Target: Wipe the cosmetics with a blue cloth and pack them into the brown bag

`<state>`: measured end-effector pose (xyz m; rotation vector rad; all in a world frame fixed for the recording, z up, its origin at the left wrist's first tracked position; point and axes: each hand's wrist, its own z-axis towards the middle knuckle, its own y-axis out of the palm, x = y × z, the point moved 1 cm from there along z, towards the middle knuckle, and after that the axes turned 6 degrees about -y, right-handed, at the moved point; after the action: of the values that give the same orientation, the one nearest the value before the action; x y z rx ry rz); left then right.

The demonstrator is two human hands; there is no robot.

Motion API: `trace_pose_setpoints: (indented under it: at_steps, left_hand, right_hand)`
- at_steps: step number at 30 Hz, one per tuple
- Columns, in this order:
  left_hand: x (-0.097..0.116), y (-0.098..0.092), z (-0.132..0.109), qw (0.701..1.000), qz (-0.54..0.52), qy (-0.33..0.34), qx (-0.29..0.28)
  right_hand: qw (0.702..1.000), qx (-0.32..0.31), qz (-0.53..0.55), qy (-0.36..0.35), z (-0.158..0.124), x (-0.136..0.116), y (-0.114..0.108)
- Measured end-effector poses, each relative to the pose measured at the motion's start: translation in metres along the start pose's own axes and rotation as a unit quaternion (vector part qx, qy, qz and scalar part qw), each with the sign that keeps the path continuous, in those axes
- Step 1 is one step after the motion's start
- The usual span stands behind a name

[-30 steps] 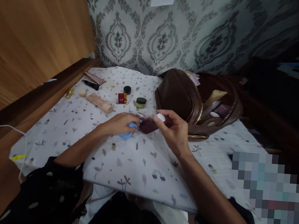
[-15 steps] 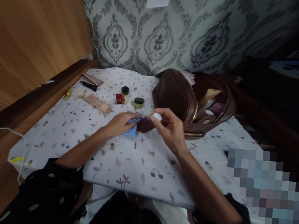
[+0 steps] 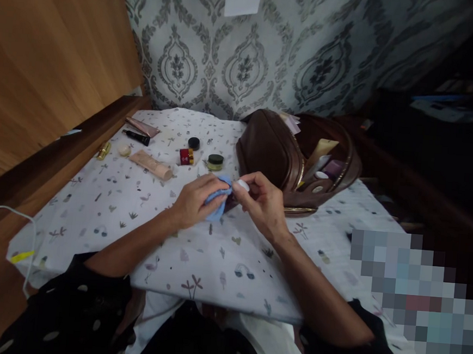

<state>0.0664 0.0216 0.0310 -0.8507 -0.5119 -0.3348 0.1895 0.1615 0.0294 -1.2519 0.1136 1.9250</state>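
Note:
My left hand (image 3: 200, 198) is closed around a crumpled blue cloth (image 3: 216, 211), which it presses against a dark reddish container. My right hand (image 3: 262, 201) pinches that container by its white cap (image 3: 243, 185). Cloth and fingers hide most of the container, so its exact kind cannot be made out. Just beyond my hands stand a small jar with a dark green lid (image 3: 215, 162), a red jar with a gold lid (image 3: 186, 156) and a small black-lidded pot (image 3: 194, 143).
An unzipped brown leather bag (image 3: 265, 146) with several tubes inside stands at the right. On the patterned cloth (image 3: 106, 210) at the left lie a beige tube (image 3: 150, 164), a black tube (image 3: 136, 137), a pinkish tube (image 3: 142, 126) and a gold item (image 3: 103, 151). A white cable (image 3: 32, 248) hangs at the left edge.
My left hand has slid the blue cloth right along the container, up near the white cap, covering more of it. My right hand keeps its pinch. The whole view has shifted slightly.

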Motion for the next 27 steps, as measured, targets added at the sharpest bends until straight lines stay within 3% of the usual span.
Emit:
trace_pose_setpoints:
  at_steps: [7, 13, 16, 22, 27]
  left_hand:
    - [-0.014, -0.008, 0.002, 0.987, 0.065, 0.021, -0.143]
    - [-0.008, -0.003, 0.001, 0.992, 0.06, 0.011, -0.114]
    - [-0.009, 0.0, 0.0, 0.985, 0.089, 0.004, -0.145]
    - [-0.016, -0.003, 0.003, 0.953, 0.172, -0.111, -0.223]
    - [-0.018, 0.004, -0.002, 0.956, 0.179, -0.124, -0.195]
  right_hand:
    - [0.999, 0.02, 0.008, 0.035, 0.001, 0.008, 0.002]
    - [0.998, 0.01, 0.048, 0.043, 0.004, 0.007, 0.002]
    - [0.998, 0.006, 0.043, 0.051, 0.003, 0.004, 0.003]
    - [0.995, 0.022, 0.063, 0.069, 0.0, 0.001, 0.006]
    - [0.995, 0.013, 0.066, 0.069, 0.0, -0.001, 0.005]
